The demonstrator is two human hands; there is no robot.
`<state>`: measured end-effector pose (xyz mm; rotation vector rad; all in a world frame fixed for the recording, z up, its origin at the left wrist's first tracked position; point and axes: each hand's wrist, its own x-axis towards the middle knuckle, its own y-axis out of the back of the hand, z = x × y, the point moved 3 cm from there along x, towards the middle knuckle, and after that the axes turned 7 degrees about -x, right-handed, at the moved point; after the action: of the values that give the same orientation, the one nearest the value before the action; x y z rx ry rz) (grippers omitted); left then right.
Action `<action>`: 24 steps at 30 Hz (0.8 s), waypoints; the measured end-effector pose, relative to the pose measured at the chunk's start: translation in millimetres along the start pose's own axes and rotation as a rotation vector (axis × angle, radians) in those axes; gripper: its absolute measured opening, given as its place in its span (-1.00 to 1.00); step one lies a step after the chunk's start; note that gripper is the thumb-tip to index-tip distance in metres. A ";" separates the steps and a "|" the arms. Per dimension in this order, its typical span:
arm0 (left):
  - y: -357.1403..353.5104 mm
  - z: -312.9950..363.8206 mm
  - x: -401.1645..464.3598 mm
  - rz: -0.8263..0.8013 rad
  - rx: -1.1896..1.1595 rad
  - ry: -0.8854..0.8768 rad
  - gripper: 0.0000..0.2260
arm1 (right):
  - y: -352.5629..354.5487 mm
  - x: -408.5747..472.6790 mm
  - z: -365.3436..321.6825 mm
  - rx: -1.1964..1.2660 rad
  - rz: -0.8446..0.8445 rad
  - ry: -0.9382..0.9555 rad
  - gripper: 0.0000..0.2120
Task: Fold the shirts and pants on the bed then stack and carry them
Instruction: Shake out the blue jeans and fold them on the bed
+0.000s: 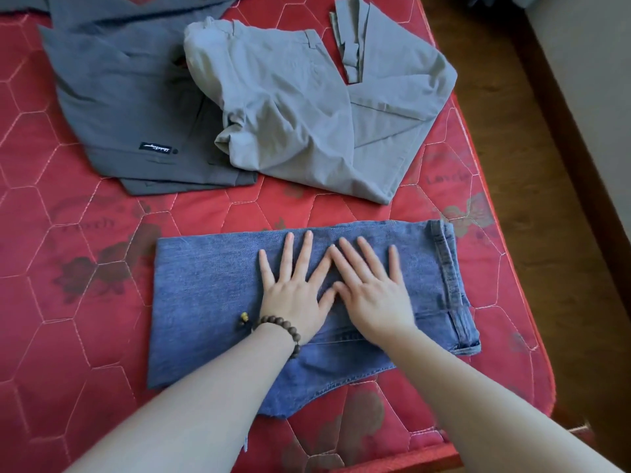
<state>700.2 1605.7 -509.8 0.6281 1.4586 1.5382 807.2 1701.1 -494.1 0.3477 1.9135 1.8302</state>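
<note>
Folded blue jeans (201,295) lie flat on the red quilted mattress (68,268) near its front edge. My left hand (293,288), with a brown bead bracelet at the wrist, presses flat on the middle of the jeans with fingers spread. My right hand (372,291) presses flat right beside it, and the two hands touch at the fingers. Behind the jeans lie loosely folded light grey pants (307,110). A dark grey garment (119,97) with a small black label sits to their left, partly under them.
The mattress ends at the right edge (505,268), where a brown wooden floor (546,165) runs alongside. A pale wall or furniture face (597,63) stands at the far right. More dark grey fabric (102,5) reaches out of view at the top left.
</note>
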 end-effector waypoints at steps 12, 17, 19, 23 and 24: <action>4.1 -54.9 -35.7 0.068 -0.130 0.180 -0.44 | -0.2 -8.0 19.2 0.060 0.013 -0.479 -0.43; -0.2 -56.9 -37.3 0.042 -0.101 0.152 -0.34 | -3.5 -3.9 -70.5 0.187 -0.012 0.044 -0.49; -2.0 -59.3 -39.8 0.034 -0.080 0.151 -0.33 | -7.3 -4.7 -75.6 0.175 -0.033 0.045 -0.47; -2.8 -63.1 -50.2 0.019 -0.077 0.149 -0.31 | -5.2 -23.2 -33.8 0.134 -0.033 -0.337 -0.39; -3.0 -63.2 -53.2 0.011 -0.074 0.152 -0.31 | -4.8 -30.6 -21.8 0.129 -0.040 -0.412 -0.38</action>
<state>672.5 1527.9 -512.4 0.4844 1.5046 1.6708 823.4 1666.8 -494.1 0.6676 1.7345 1.4728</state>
